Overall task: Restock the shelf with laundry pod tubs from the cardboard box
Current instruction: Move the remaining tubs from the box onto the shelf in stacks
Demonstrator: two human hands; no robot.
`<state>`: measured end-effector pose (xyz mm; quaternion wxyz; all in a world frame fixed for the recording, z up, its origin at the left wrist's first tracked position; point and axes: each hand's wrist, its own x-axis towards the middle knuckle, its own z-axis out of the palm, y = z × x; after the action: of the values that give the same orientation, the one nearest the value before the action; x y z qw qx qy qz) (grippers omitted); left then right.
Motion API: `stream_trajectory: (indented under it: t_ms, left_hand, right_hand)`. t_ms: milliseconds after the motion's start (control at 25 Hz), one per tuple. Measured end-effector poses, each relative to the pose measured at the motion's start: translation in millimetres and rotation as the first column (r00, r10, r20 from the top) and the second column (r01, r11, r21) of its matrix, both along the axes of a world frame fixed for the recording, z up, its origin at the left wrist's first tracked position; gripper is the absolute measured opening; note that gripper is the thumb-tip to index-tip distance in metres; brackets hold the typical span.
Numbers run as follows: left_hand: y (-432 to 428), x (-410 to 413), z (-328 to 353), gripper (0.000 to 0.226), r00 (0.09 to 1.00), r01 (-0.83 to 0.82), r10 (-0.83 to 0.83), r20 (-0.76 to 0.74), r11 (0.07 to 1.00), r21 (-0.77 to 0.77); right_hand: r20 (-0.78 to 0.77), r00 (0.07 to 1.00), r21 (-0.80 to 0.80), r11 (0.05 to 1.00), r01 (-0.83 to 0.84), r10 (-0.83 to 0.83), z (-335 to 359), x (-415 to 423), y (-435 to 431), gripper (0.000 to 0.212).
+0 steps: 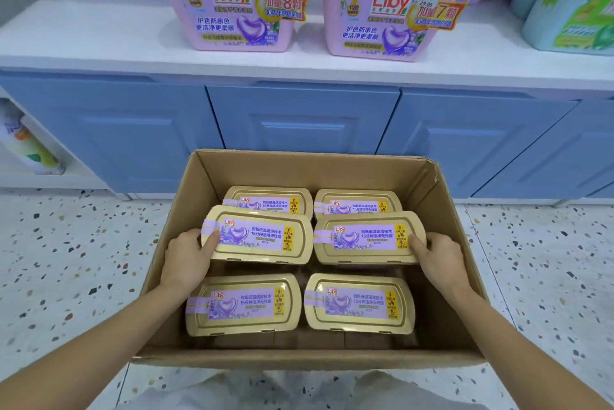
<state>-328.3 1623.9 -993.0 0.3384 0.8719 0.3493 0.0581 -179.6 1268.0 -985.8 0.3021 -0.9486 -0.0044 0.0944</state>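
An open cardboard box (212, 177) sits on the floor below me with several gold-lidded laundry pod tubs inside. My left hand (186, 260) grips the left end of the middle-left tub (262, 237), thumb on its lid. My right hand (438, 260) grips the right end of the middle-right tub (365, 238), thumb on the lid. Both of these tubs sit higher than the others. Two pink tubs (232, 7) (388, 14) stand on the white shelf (99, 41) above.
Blue cabinet doors (299, 124) run under the shelf, right behind the box. Green and blue containers (571, 11) stand at the shelf's right end. More pink tubs sit behind at the top left. Bottles (30, 147) fill a low shelf on the left. Speckled floor surrounds the box.
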Motion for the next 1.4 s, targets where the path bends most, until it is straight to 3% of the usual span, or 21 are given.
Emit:
stream_trajectory:
  t_ms: [160,320,520,840,1040,1240,1400]
  left_hand:
    - [-8.6,-9.2,26.8,0.026,0.989,-0.030,0.042,0.142,0.996,-0.085]
    - [-10.1,-10.8,62.6,0.040,0.973,-0.051,0.047,0.227,0.999,0.008]
    - [3.0,-0.8,120.9,0.041,0.929,-0.029,0.013,0.369,0.999,0.037]
    - [19.2,25.6,235.8,0.044,0.792,-0.081,0.052,0.608,0.997,0.019]
    - [37.3,56.9,311.4,0.029,0.668,-0.109,0.081,0.740,0.994,-0.010]
    - [61.0,103.7,357.0,0.029,0.630,-0.148,0.120,0.767,0.988,-0.033]
    - [74.7,137.7,372.2,0.042,0.651,-0.246,0.198,0.733,0.968,-0.042]
  right_hand:
    - [0.081,0.996,0.001,1.000,0.021,-0.021,36.4,-3.1,-4.4,0.027]
    - [0.170,0.984,0.050,0.998,0.045,-0.053,81.6,1.0,-14.2,0.032]
    - [0.221,0.967,0.185,0.979,0.086,-0.127,148.8,11.1,-11.3,0.038]
    - [0.444,0.885,0.273,0.962,0.016,-0.141,264.5,50.2,5.8,0.049]
    - [0.573,0.803,0.277,0.961,-0.003,-0.163,338.7,88.8,15.6,0.048]
    - [0.606,0.778,0.266,0.964,0.002,-0.168,382.6,128.0,43.7,0.046]
    - [0.557,0.807,0.277,0.960,0.044,-0.197,390.2,156.6,64.4,0.044]
